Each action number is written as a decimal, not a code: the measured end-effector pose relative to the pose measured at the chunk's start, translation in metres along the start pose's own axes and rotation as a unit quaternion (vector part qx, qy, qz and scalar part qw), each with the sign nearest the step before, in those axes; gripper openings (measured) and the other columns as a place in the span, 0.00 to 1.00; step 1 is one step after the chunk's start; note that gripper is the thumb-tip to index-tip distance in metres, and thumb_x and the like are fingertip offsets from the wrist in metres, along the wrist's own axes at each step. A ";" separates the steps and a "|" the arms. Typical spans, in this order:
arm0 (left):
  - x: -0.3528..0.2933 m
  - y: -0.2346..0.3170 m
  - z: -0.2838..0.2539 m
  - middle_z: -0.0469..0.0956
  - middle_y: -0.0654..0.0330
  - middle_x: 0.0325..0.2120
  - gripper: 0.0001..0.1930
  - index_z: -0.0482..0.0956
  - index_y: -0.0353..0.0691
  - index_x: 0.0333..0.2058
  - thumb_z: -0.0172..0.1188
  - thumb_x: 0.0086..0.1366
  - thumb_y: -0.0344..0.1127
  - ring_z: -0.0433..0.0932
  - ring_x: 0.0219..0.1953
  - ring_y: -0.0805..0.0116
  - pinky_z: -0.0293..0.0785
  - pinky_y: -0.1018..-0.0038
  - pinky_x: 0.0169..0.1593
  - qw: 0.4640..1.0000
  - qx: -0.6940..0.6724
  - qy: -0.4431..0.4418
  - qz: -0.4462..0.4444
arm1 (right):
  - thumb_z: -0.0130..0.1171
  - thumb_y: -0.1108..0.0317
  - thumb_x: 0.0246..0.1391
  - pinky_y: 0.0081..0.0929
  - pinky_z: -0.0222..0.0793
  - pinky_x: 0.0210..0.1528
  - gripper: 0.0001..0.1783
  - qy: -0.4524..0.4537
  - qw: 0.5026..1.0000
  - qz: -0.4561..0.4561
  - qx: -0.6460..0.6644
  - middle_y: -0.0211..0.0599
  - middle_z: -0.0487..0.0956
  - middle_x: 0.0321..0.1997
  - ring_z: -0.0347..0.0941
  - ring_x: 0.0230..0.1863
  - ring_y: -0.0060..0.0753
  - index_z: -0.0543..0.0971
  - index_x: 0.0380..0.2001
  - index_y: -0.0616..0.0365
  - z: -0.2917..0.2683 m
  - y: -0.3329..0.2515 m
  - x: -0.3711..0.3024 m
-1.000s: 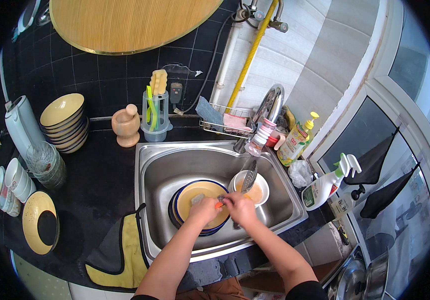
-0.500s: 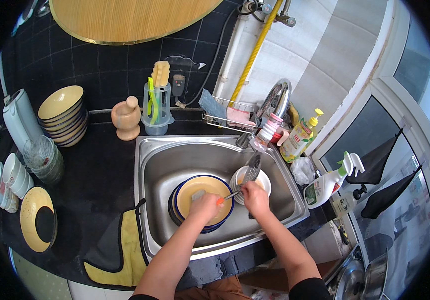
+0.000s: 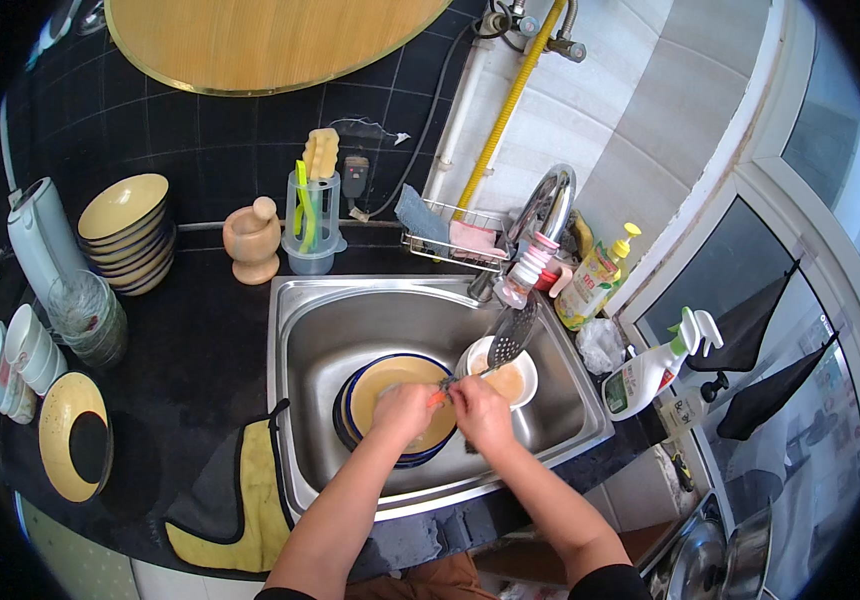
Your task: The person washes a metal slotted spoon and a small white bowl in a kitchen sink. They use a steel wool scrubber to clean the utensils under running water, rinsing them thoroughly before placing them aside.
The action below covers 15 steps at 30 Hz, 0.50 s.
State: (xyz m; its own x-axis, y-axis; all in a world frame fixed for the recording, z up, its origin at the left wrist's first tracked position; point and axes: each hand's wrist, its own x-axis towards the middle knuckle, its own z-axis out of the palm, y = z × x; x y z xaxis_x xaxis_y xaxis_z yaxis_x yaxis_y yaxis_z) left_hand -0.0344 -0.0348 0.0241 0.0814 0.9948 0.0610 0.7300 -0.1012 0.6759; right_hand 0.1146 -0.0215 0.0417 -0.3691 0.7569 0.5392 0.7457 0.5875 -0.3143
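Observation:
Over the sink (image 3: 300, 440), my left hand (image 3: 403, 412) is closed round the orange handle of a metal slotted turner (image 3: 513, 338). My right hand (image 3: 482, 412) is closed at the upper end of that handle, where a bit of something grey shows between the hands. The turner's perforated head slants up to the right, above a white bowl (image 3: 524, 386) with cloudy liquid in it. Beneath my left hand lies a stack of cream bowls with blue rims (image 3: 382, 374). Something dark, partly hidden, shows below my right hand.
The faucet (image 3: 556, 190) overhangs the sink's right back. A soap bottle (image 3: 590, 285) and a spray bottle (image 3: 648, 378) stand to the right. A yellow-and-grey cloth (image 3: 260, 490) hangs by the left rim. Stacked bowls (image 3: 128, 235) and a wooden mortar (image 3: 253, 240) are behind.
My right hand has slid left and down along the turner, close to my left hand. The turner's head has shifted slightly, uncovering more of the white bowl. The view has tilted a little.

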 end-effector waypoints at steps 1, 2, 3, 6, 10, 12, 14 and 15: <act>-0.001 0.001 0.000 0.78 0.52 0.28 0.07 0.78 0.48 0.32 0.57 0.58 0.41 0.77 0.33 0.50 0.72 0.56 0.36 1.000 -0.009 0.013 0.005 | 0.58 0.72 0.47 0.38 0.70 0.32 0.04 0.009 1.000 -0.001 -0.001 0.43 0.75 0.26 0.74 0.29 0.48 0.74 0.26 0.59 -0.002 0.006 0.002; -0.003 0.002 -0.002 0.78 0.52 0.28 0.07 0.78 0.48 0.32 0.57 0.58 0.41 0.77 0.33 0.50 0.72 0.57 0.36 1.000 -0.009 0.010 0.004 | 0.58 0.72 0.47 0.38 0.70 0.32 0.04 0.018 1.000 0.007 -0.021 0.43 0.75 0.26 0.73 0.29 0.48 0.74 0.25 0.59 -0.002 0.011 0.004; -0.004 0.003 -0.005 0.78 0.52 0.27 0.07 0.78 0.48 0.32 0.57 0.58 0.41 0.77 0.33 0.50 0.72 0.57 0.36 1.000 -0.008 0.007 0.004 | 0.58 0.72 0.46 0.38 0.70 0.32 0.04 0.028 0.999 0.014 -0.042 0.43 0.75 0.26 0.73 0.29 0.48 0.73 0.25 0.59 -0.003 0.017 0.006; 0.000 0.001 -0.001 0.78 0.53 0.27 0.07 0.78 0.48 0.32 0.57 0.57 0.42 0.77 0.33 0.51 0.72 0.57 0.35 1.000 -0.006 0.013 0.016 | 0.57 0.73 0.46 0.38 0.69 0.31 0.04 0.034 0.999 -0.009 -0.033 0.43 0.74 0.25 0.73 0.29 0.47 0.72 0.24 0.59 -0.002 0.012 0.001; -0.002 0.001 0.003 0.78 0.53 0.27 0.07 0.78 0.49 0.32 0.56 0.57 0.42 0.77 0.32 0.51 0.72 0.57 0.35 0.999 -0.006 0.035 0.014 | 0.54 0.75 0.46 0.39 0.69 0.30 0.02 0.001 0.997 -0.031 -0.066 0.44 0.73 0.24 0.72 0.28 0.48 0.71 0.24 0.58 -0.004 0.001 -0.002; -0.004 0.002 0.000 0.78 0.53 0.27 0.07 0.78 0.49 0.32 0.56 0.57 0.41 0.77 0.32 0.51 0.72 0.58 0.35 0.999 -0.010 0.032 0.015 | 0.53 0.77 0.44 0.39 0.68 0.29 0.03 0.026 0.996 -0.019 -0.086 0.43 0.72 0.24 0.71 0.29 0.47 0.71 0.23 0.58 -0.004 0.016 0.005; -0.002 0.003 0.000 0.78 0.53 0.27 0.07 0.78 0.49 0.32 0.56 0.58 0.41 0.77 0.32 0.51 0.72 0.58 0.35 0.999 -0.010 0.028 0.015 | 0.53 0.77 0.44 0.39 0.68 0.29 0.03 0.030 0.997 -0.013 -0.071 0.43 0.72 0.24 0.72 0.28 0.47 0.71 0.23 0.57 -0.005 0.012 0.003; -0.001 0.001 0.002 0.78 0.53 0.27 0.07 0.79 0.49 0.32 0.56 0.58 0.41 0.77 0.32 0.51 0.72 0.58 0.35 1.000 -0.007 0.025 0.013 | 0.54 0.76 0.45 0.40 0.68 0.29 0.02 0.032 0.997 -0.010 -0.064 0.43 0.72 0.24 0.72 0.28 0.47 0.71 0.23 0.57 -0.003 0.008 0.001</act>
State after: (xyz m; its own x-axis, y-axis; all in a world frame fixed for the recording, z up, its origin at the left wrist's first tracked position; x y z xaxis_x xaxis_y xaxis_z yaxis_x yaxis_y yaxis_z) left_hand -0.0324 -0.0355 0.0229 0.0653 0.9912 0.1151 0.7190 -0.1267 0.6834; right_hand 0.1221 -0.0166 0.0423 -0.3510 0.7233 0.5946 0.8045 0.5579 -0.2037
